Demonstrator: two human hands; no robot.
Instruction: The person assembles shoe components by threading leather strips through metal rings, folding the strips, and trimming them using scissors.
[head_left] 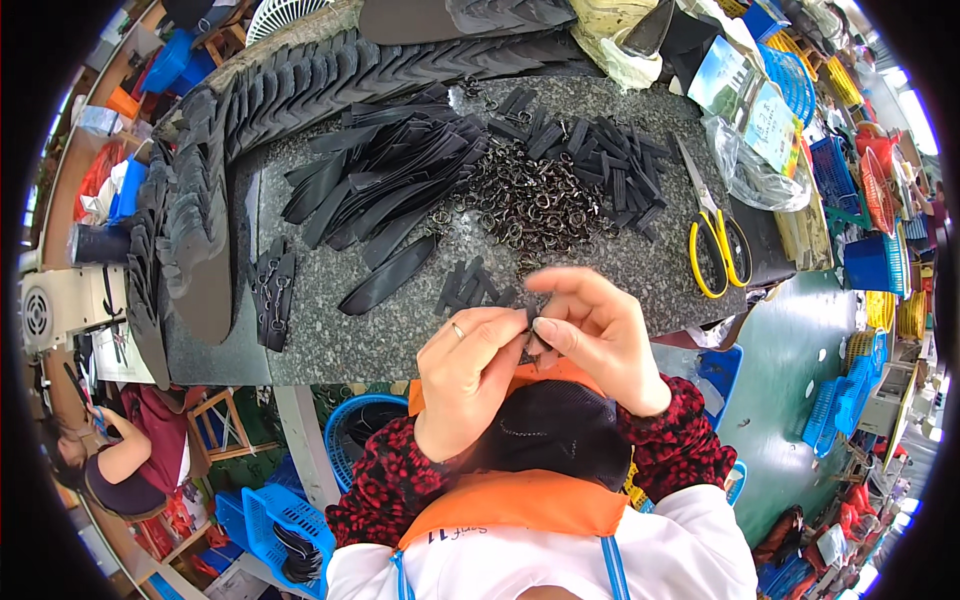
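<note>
My left hand (462, 372) and my right hand (607, 338) meet at the near edge of a speckled stone worktop (330, 345). Both pinch a small black strip (531, 325) between thumbs and fingertips; most of it is hidden by the fingers. Just beyond my left hand lie several short black strips (470, 287). Farther back is a heap of small metal rings (535, 200), with a pile of short black straps (625, 175) on its right. Long, pointed black pieces (390, 180) are stacked to its left.
Yellow-handled scissors (715, 235) lie open at the right. Black straps with metal rings (272, 298) sit at the left. Overlapping dark curved pieces (330, 90) line the back and left edges. A clear plastic bag (752, 170) is at the back right. A person (125, 455) sits far left.
</note>
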